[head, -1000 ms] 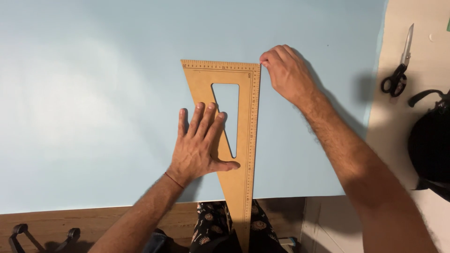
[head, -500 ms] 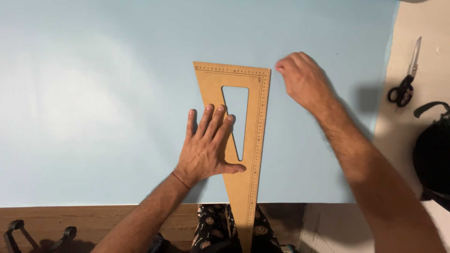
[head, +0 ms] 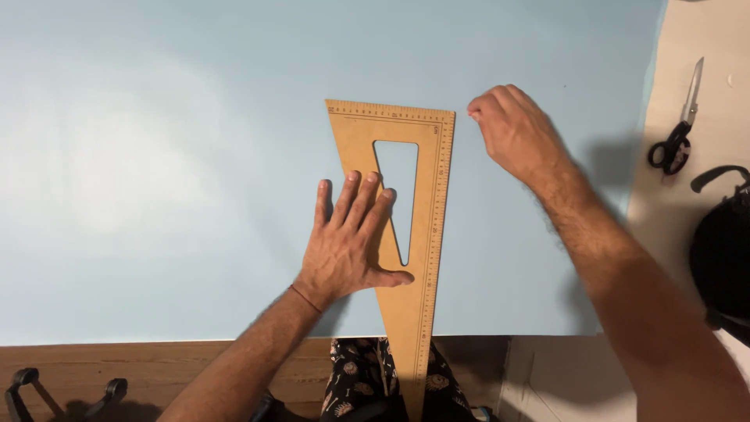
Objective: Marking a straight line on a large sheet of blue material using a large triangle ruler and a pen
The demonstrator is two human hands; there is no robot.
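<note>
Set square: a large tan wooden triangle with a triangular cut-out and ruled edges, lying flat on the pale blue sheet, its narrow tip overhanging the sheet's near edge.
Left hand: pressed flat on the set square's slanted side, fingers spread, thumb out towards the cut-out; grip wide, clasping nothing.
Right hand: just beside the set square's upper right corner, fingers curled and pinched; whether the grip holds anything I cannot tell.
Bench: carries the blue sheet.
Scissors: black-handled, on the bench well right of the sheet.
Black bag: at the right edge.
</note>
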